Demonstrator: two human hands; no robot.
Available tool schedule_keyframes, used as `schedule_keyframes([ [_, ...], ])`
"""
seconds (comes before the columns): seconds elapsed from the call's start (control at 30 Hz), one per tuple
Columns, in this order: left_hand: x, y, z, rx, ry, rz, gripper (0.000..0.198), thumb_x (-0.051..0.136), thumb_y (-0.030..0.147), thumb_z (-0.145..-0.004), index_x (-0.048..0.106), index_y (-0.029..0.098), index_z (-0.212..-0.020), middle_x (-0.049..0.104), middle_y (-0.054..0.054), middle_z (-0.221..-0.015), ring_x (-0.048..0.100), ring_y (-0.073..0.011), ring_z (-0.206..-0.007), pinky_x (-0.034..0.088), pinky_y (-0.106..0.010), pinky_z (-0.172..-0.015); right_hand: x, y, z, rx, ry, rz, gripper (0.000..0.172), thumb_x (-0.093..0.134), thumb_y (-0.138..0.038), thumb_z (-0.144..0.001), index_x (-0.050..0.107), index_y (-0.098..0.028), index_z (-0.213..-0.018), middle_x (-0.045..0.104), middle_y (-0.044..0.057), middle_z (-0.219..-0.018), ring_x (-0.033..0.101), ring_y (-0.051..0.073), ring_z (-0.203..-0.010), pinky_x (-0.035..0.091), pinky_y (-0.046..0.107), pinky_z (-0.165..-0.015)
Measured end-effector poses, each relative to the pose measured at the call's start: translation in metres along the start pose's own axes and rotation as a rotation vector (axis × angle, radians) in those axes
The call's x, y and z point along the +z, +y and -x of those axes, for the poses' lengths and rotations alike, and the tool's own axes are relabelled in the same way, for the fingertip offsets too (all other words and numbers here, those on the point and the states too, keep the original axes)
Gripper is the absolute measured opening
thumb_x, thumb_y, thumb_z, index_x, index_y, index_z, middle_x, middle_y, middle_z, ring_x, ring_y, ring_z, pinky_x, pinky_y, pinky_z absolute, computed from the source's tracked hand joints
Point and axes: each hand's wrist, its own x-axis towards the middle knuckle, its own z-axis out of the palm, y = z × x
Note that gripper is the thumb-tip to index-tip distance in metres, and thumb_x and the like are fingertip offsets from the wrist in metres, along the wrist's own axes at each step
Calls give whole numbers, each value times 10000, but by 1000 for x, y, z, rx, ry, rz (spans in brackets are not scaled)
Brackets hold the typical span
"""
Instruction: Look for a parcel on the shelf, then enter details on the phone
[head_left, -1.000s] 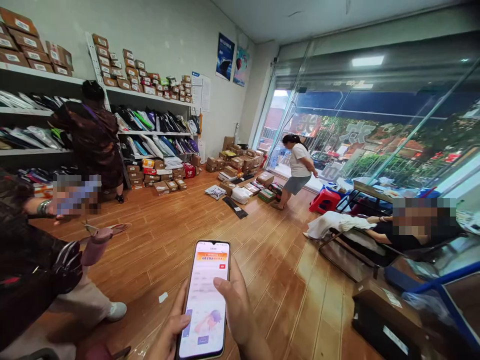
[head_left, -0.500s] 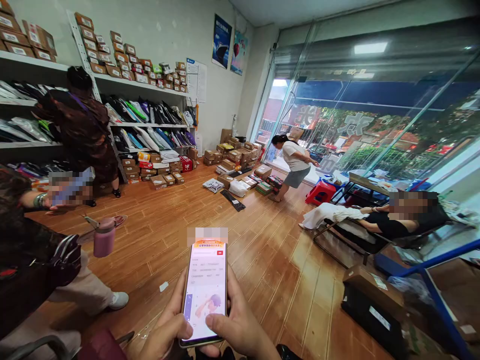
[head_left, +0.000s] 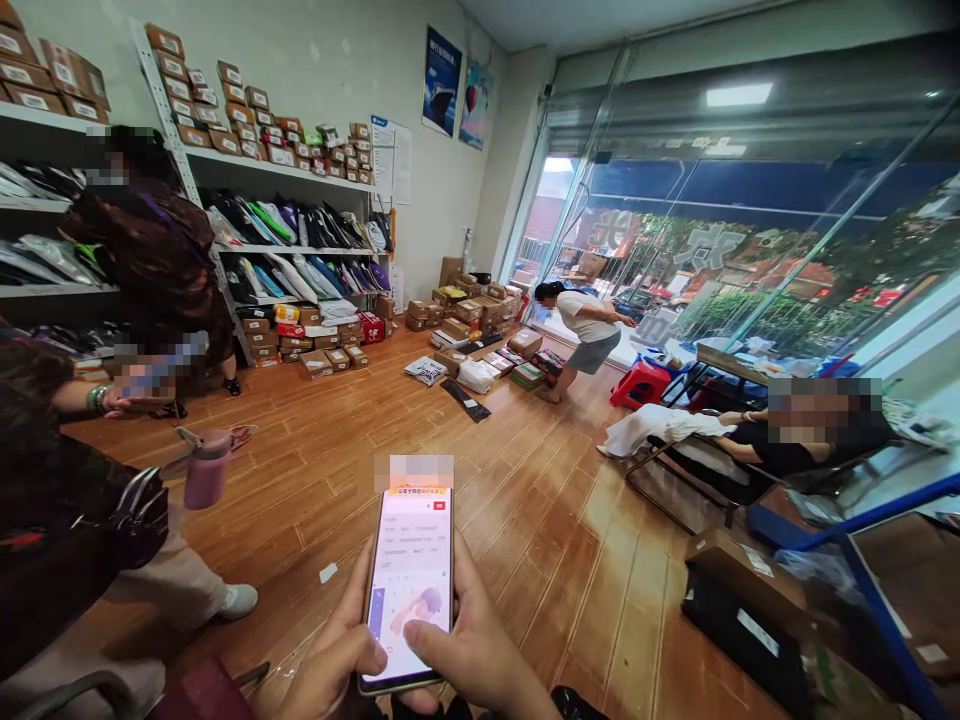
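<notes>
A smartphone [head_left: 412, 560] is held upright between my two hands, low in the middle of the view. Its lit screen shows a red button, rows of grey text and a number keypad over a picture; the top edge is blurred out. My left hand [head_left: 330, 640] wraps round the phone's left side, the thumb at the screen's lower left corner. My right hand [head_left: 480, 640] grips the right side, and its thumb lies over the keypad. The fingers behind the phone are mostly hidden.
At left, a person [head_left: 45, 480] holds a phone and a pink cup [head_left: 207, 468]. Another stands by shelves [head_left: 277, 165] of parcels. Someone bends over floor parcels [head_left: 480, 375]. At right, a person lies on a recliner [head_left: 660, 490], near large boxes [head_left: 742, 610].
My right thumb has shifted slightly left and up on the keypad. The person at the shelves has turned the head, and the bending person leans lower.
</notes>
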Motion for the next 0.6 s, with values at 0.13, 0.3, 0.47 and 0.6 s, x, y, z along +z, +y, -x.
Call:
schedule_keyframes([
  [0.13, -2, 0, 0, -11, 40, 9, 1112, 569, 53, -575, -85, 341, -1427, 646, -8, -1186, 615, -251, -975, 538, -321, -756, -1, 2, 0, 21, -3, -49, 565, 691, -364, -683, 450, -223, -1174, 650, 30, -898, 580, 164, -695, 442, 260, -598],
  [0.3, 4, -1, -3, -4, 134, -55, 1167, 563, 30, -524, -111, 345, -1422, 558, -35, -1312, 603, -291, -1000, 547, -333, -703, -1, -2, -2, 67, 18, -121, 546, 667, -371, -662, 492, -216, -1156, 663, 23, -894, 578, 164, -671, 429, 259, -593],
  [0.47, 5, -1, -2, -19, 136, -68, 1118, 556, 51, -541, -43, 351, -1435, 532, -55, -1336, 617, -286, -971, 546, -345, -690, 3, -12, -16, -35, 163, -75, 399, 590, -503, -769, 598, -167, -983, 668, 37, -814, 595, 184, -689, 456, 296, -653],
  [0.6, -6, -5, 0, -28, 63, -81, 1049, 550, 72, -591, -7, 319, -1445, 610, -78, -1241, 647, -300, -905, 539, -339, -612, 5, -11, -28, -22, 284, -17, 418, 557, -555, -794, 615, -147, -869, 647, 27, -683, 591, 181, -625, 451, 284, -575],
])
